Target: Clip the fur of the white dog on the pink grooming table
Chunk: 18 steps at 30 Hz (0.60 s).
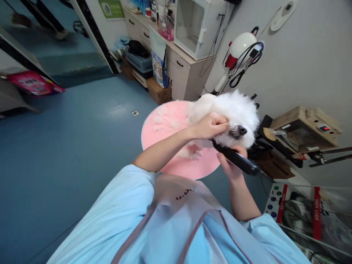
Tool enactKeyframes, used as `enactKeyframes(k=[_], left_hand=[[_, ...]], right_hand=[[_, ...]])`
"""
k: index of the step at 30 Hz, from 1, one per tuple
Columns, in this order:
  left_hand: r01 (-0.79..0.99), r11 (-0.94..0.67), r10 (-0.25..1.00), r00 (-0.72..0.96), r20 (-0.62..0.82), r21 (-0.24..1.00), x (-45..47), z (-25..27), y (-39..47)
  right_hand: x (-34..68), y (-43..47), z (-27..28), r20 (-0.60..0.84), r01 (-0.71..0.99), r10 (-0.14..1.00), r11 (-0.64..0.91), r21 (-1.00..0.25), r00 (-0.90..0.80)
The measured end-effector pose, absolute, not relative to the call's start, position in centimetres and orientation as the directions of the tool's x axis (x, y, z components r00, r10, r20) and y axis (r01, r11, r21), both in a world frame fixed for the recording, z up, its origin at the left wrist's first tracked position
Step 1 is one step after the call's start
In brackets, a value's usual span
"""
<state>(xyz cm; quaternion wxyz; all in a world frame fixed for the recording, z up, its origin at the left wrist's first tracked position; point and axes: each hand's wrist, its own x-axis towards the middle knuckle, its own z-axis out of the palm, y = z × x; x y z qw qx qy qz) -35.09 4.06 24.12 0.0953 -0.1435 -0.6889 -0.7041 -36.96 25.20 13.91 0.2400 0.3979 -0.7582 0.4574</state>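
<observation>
A fluffy white dog (242,106) is on a round pink table (154,128), its black nose turned toward the right. My left hand (210,125) is closed at the side of the dog's muzzle, the fingers pinching fur there. In my right hand (231,165) is a black hair clipper (239,160), held below the dog's chin. The clipper's head points left, close to the fur under the jaw. Loose tufts of white hair (192,151) lie on the pink surface. Part of the dog's body is hidden behind my left hand and its head.
A white dryer (242,47) on an arm stands behind the dog. Along the back are a cabinet (178,69), a pet food bag (158,58) and a cardboard box (158,91). A beige machine (305,128) and a clear bin (302,216) are at the right.
</observation>
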Motion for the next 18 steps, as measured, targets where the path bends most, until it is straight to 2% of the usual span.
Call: enactKeyframes(k=[3, 5, 7, 11, 13, 14, 18], left_hand=[[0.345, -0.059, -0.079, -0.937, 0.34, 0.937, -34.4, 23.2, 4.2], [0.363, -0.08, -0.193, -0.92, 0.342, 0.929, -34.0, 22.2, 4.2], [0.38, -0.1, -0.33, -0.885, 0.33, 0.919, -33.8, 21.0, 4.3], [0.423, -0.107, -0.591, -0.755, 0.285, 0.9, -33.9, 19.5, 5.1], [0.458, -0.099, -0.668, -0.689, 0.282, 0.884, -34.1, 19.5, 5.7], [0.477, -0.09, -0.695, -0.658, 0.288, 0.874, -34.2, 19.6, 6.0], [0.522, -0.017, -0.765, -0.556, 0.325, 0.853, -34.4, 20.3, 6.8]], right_hand=[[-37.5, 23.6, 12.1, 0.563, -0.811, -0.623, 0.214, -0.545, -0.543], [-37.3, 23.4, 11.0, 0.511, -0.801, -0.718, 0.108, -0.589, -0.473], [-37.6, 24.5, 11.1, 0.541, -0.795, -0.724, 0.015, -0.607, -0.427], [-41.4, 27.0, 14.2, 0.704, -0.824, -0.555, -0.059, -0.564, -0.442], [-43.8, 26.8, 15.1, 0.695, -0.852, -0.6, -0.041, -0.522, -0.397], [-44.8, 26.4, 15.0, 0.665, -0.862, -0.658, -0.048, -0.505, -0.353], [-46.6, 25.5, 13.7, 0.529, -0.863, -0.836, -0.156, -0.48, -0.143]])
